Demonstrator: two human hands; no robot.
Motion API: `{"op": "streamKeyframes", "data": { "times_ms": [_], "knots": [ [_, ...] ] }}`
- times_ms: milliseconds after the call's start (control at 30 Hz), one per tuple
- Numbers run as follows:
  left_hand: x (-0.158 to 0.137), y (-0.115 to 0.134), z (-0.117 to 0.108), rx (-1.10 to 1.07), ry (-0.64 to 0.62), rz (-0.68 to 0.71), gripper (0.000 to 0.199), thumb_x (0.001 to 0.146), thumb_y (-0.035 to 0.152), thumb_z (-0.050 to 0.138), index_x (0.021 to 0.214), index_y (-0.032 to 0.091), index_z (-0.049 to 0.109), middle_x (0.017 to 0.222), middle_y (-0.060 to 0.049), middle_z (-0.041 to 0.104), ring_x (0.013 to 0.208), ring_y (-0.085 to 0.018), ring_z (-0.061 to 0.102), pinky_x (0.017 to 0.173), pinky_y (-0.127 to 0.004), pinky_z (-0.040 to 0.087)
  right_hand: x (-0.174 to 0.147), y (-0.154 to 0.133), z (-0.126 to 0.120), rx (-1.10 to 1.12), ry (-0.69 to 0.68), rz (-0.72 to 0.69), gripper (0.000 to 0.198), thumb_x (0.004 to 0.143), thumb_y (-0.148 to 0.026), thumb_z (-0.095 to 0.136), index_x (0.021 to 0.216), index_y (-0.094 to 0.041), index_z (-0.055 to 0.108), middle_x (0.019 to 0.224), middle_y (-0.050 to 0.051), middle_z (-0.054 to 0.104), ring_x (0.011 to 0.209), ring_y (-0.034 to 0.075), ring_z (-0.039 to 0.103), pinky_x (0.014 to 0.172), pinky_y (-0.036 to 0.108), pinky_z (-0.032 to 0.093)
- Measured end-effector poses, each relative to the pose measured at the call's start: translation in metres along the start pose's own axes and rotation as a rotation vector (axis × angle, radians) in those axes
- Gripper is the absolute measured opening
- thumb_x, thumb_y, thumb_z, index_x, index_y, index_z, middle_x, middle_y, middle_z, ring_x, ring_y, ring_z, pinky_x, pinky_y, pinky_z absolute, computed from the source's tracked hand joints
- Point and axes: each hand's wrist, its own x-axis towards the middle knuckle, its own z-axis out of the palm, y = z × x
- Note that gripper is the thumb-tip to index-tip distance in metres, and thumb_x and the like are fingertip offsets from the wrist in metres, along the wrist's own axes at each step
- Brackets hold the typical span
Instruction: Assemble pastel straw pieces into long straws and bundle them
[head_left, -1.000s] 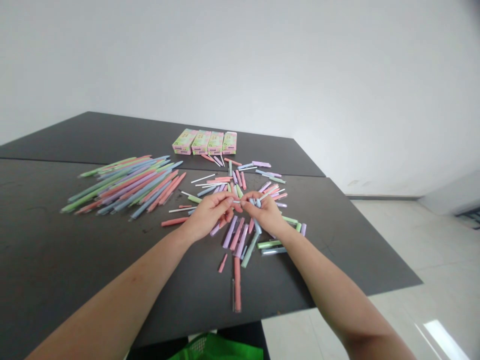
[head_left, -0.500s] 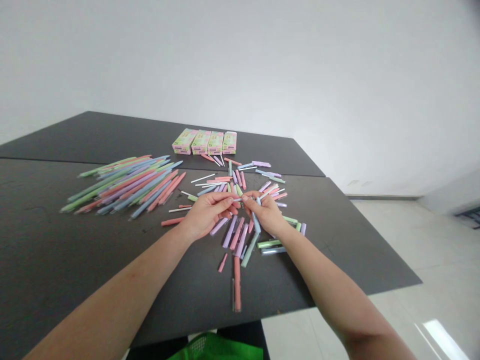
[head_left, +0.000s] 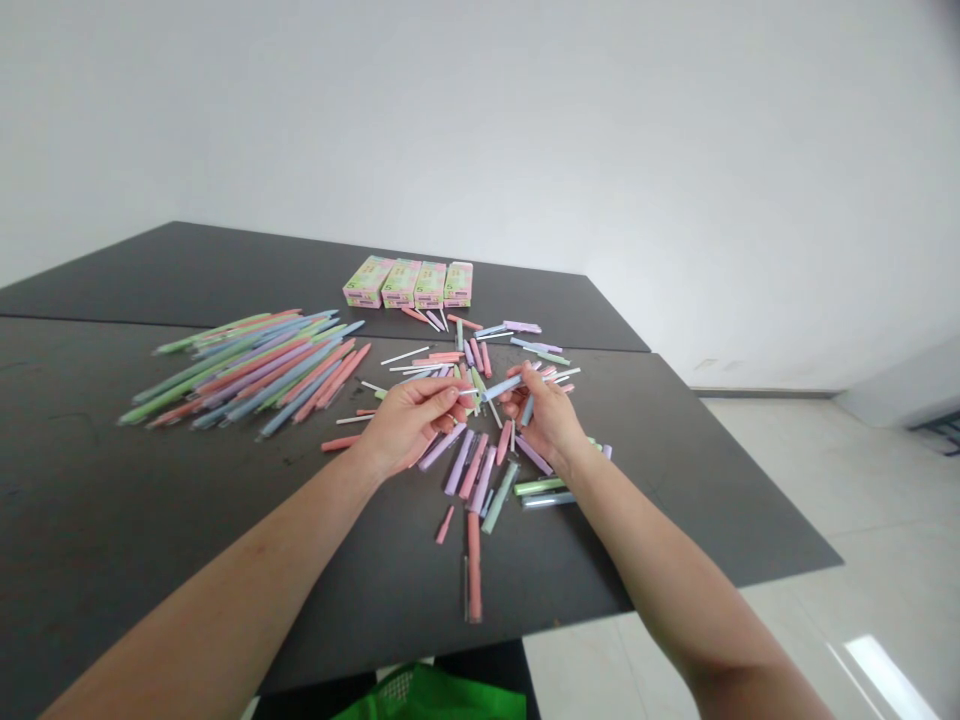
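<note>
Two bare forearms stretch out from your side of the dark grey tabletop [head_left: 360,570], slanting inward so the hands almost meet, fingertips a little apart. Your left hand [head_left: 409,415] has its back toward you, thumb on top, pinching a thin white stick [head_left: 469,391] that pokes out toward your right hand [head_left: 553,415]. The right one's wrist bends inward, and its thumb and fingers hold a slim pale-blue tube [head_left: 501,388] that points left, its end just short of the white stick. Another blue piece [head_left: 528,410] is right under those right fingers; can't tell if you're gripping that too.

Under and around both hands it's a proper scatter of short coral, purple, green and blue tubes [head_left: 459,462]. Well left of your left hand there's a heap of long pastel pen-shaped sticks [head_left: 247,372], mostly lying the same way. Past both hands, four pink-and-green boxes [head_left: 409,284] stand in a row. Closer to you than either hand lie a short pink piece [head_left: 445,525] and a longer coral tube [head_left: 474,567]. By your right wrist there's a light green tube [head_left: 538,487].
</note>
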Motion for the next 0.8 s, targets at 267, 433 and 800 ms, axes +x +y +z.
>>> {"op": "streamKeyframes", "data": {
  "times_ms": [267, 433, 800],
  "knots": [
    [-0.0001, 0.0009, 0.0007, -0.015, -0.003, 0.016, 0.026, 0.067, 0.025, 0.082, 0.089, 0.013, 0.076, 0.074, -0.006, 0.069, 0.065, -0.011, 0.061, 0.056, -0.019, 0.046, 0.0003, -0.0006, 0.0004, -0.017, 0.033, 0.030, 0.023, 0.082, -0.037, 0.068, 0.077, -0.015, 0.062, 0.064, 0.001, 0.062, 0.056, 0.009, 0.065, 0.048, 0.014, 0.052],
    [-0.0006, 0.0009, 0.0022, 0.001, -0.009, 0.029, 0.024, 0.068, 0.025, 0.081, 0.088, 0.013, 0.075, 0.073, -0.005, 0.069, 0.062, -0.010, 0.061, 0.054, -0.018, 0.044, -0.0006, 0.0004, 0.0018, -0.020, 0.018, 0.051, 0.023, 0.082, -0.037, 0.069, 0.080, -0.015, 0.062, 0.066, 0.002, 0.064, 0.057, 0.010, 0.065, 0.049, 0.016, 0.053],
    [-0.0014, 0.0090, 0.0023, -0.001, 0.020, 0.033, 0.030, 0.063, 0.026, 0.085, 0.087, 0.012, 0.072, 0.070, -0.004, 0.070, 0.058, -0.008, 0.060, 0.053, -0.017, 0.045, -0.0036, 0.0018, -0.0011, -0.049, -0.186, 0.079, 0.030, 0.073, -0.037, 0.075, 0.076, -0.015, 0.055, 0.062, -0.004, 0.050, 0.044, 0.004, 0.039, 0.034, 0.016, 0.021]
  ]
}}
